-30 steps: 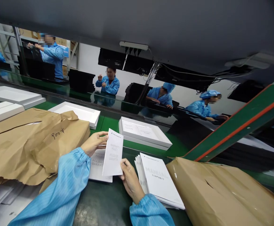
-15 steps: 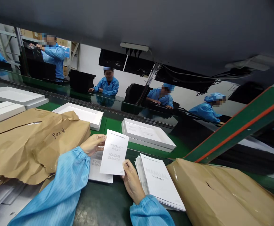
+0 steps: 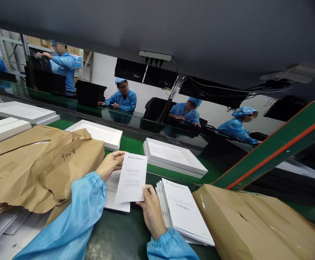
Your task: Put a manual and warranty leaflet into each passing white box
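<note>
Between both hands I hold up a white warranty leaflet (image 3: 132, 177) printed "Warranty Policy / Póliza de Garantía". My left hand (image 3: 110, 165) pinches its upper left corner. At the lower right corner, my right hand (image 3: 152, 207) grips it between thumb and fingers. Partly hidden behind it, more warranty leaflets (image 3: 116, 205) lie on the dark work surface. Just right of my right hand is a stack of manuals (image 3: 186, 209), the top cover facing up.
Torn brown paper (image 3: 38, 166) covers white papers at left; a brown paper package (image 3: 254, 220) sits at right. Beyond, a white box tray (image 3: 177, 159) with papers inside and an open white tray (image 3: 97, 133) rest on the green belt (image 3: 131, 142). Several co-workers in blue sit or stand opposite.
The leaflet tilts slightly differently, still held by both hands. The white trays on the belt have shifted a little to the right in view.
</note>
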Demonstrator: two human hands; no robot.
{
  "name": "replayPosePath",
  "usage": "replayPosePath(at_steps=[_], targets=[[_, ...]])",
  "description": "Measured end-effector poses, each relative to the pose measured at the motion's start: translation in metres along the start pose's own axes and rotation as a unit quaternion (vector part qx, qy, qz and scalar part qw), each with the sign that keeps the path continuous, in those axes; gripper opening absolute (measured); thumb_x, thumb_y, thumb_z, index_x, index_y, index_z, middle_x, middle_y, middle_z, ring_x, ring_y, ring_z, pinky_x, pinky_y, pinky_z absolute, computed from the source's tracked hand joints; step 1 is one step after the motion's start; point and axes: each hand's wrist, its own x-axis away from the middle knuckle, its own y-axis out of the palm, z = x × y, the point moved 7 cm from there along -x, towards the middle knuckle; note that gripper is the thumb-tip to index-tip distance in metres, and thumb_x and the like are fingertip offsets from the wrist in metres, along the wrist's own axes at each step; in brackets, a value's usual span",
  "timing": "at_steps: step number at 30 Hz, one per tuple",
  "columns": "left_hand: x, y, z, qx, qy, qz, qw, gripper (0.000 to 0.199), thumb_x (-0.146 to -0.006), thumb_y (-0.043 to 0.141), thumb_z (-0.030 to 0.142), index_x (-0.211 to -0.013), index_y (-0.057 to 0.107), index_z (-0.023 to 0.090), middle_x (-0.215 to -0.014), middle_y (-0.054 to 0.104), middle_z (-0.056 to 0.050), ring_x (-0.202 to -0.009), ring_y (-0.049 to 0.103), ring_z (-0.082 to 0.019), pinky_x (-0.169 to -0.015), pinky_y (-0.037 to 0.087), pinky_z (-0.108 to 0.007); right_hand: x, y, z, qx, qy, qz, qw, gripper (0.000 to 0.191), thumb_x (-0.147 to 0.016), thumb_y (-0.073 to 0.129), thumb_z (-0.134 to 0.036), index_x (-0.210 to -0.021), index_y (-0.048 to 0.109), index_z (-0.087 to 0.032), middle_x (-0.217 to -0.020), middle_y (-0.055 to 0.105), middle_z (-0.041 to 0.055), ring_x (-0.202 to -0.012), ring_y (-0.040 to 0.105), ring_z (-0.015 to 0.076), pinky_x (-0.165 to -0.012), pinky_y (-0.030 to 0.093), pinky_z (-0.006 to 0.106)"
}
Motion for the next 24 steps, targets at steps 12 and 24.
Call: replayPosePath(at_steps=[12, 24], targets=[[-0.002, -0.003, -0.008, 0.045, -0.012, -0.009, 0.999, 0.032, -0.066, 0.053, 0.039, -0.087, 0.054, 0.015, -0.061, 0.052, 0.001, -0.049, 0.045, -0.004, -0.047, 0.036, -0.014, 0.0, 0.002, -0.001, 0.015, 0.001, -0.019, 1.0, 0.019, -0.075, 0.043, -0.037, -0.068, 0.039, -0.02, -0.062, 0.048, -0.0034, -0.054, 0.047, 0.0084, -0.041, 0.038, 0.016], [-0.002, -0.014, -0.01, -0.095, 0.029, 0.095, 0.991, 0.045, -0.066, 0.051, 0.031, -0.108, 0.038, 0.019, -0.077, 0.053, -0.003, -0.066, 0.051, -0.011, -0.059, 0.038, -0.022, 0.0, 0.005, 0.0, 0.002, 0.012, -0.03, 0.999, 0.019, -0.073, 0.046, -0.036, -0.066, 0.039, -0.02, -0.058, 0.046, -0.0049, -0.051, 0.046, 0.0081, -0.041, 0.037, 0.016]])
